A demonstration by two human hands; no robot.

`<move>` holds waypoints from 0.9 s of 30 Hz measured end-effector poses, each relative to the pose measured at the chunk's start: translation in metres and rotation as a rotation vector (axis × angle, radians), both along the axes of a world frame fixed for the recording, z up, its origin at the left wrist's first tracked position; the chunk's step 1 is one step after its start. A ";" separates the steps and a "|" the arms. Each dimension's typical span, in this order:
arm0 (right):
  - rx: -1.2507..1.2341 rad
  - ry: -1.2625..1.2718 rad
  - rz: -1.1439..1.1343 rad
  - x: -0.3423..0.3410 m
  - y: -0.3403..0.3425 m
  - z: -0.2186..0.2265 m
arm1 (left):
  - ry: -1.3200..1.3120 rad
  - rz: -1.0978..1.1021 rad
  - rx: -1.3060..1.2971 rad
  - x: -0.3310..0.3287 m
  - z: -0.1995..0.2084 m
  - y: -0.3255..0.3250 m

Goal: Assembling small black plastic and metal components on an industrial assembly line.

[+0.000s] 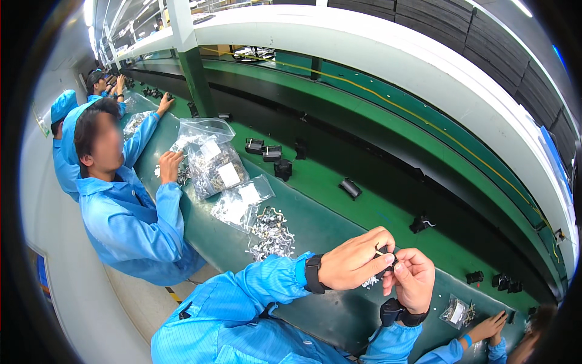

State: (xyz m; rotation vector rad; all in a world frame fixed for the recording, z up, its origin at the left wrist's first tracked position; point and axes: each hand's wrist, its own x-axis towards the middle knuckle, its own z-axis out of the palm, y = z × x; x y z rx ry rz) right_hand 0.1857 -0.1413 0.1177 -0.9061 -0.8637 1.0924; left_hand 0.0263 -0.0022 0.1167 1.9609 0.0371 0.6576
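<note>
So the black part (394,263) is up in the air over the bench (315,212), caught right between the two hands. From the left hand (350,262) it's off to the right, at the fingertips; from the right hand (414,280) it's up and to the left, also at the fingertips. Neither hand is really nearer, since both look to be touching it. Left has it in a pinch, thumb on the near side, and right seems to be gripping the other side between thumb and fingers, so that meeting spot is what matters here. Long axis? Honestly can't tell, too much of it is behind fingers. There's a small pale strip (379,252) up by the left fingers, but whether it's attached to the part, no clue. Some white bits (370,282) peek out below the hands, mostly covered. The white pile (271,235) off to the left is a tangle, hard to pick out single pieces. Way down right, another worker's hand (487,328) is near the picture's dark rim.
</note>
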 end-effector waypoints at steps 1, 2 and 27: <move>0.004 -0.004 -0.001 0.000 -0.001 -0.002 | 0.005 0.001 -0.002 -0.001 0.000 -0.002; 0.018 0.008 -0.001 0.000 -0.003 -0.002 | 0.011 0.004 -0.007 -0.001 0.001 -0.004; -0.010 0.060 0.013 0.004 -0.002 0.004 | -0.115 0.057 0.040 0.005 0.007 0.002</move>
